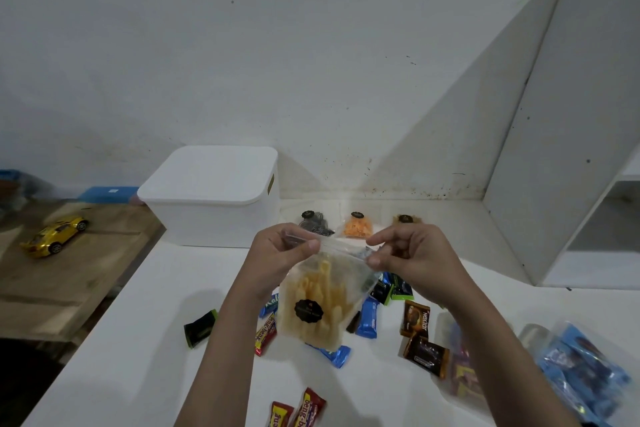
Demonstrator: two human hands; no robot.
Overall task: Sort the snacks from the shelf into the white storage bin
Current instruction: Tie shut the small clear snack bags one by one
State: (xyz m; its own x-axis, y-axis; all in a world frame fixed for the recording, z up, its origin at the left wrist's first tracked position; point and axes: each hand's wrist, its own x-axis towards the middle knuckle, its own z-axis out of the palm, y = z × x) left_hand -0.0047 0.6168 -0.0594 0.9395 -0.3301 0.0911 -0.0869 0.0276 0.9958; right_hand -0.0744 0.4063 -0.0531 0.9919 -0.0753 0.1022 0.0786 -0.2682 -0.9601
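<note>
Going left to right here: the white storage bin [211, 199] is sitting at the back left of the worktop [138, 340] with its lid on, so my guess is that lid is needing to come off before anything goes in. In the middle, the left hand [277, 255] and right hand [412, 258] are both pinching the top strip of a clear zip pouch [323, 298] of pale yellow sticks, each grip closed on one end of the seal, pouch hanging above the scattered snacks. Looks like they're pressing the zip shut, and to do that well I'd be running the pinch along the whole strip and keeping the pouch upright so nothing is spilling. The black round sticker on it is too blurry to read. Writing-wise, the red wrappers [265, 334] under the left wrist are reading "beng-beng", and the same is showing on the pair [298, 409] at the bottom edge. Further right, a brown pack [415, 319] is saying "Nextar". The blue bars [367, 317] and black-green packs [201, 328] I can't make out.
</note>
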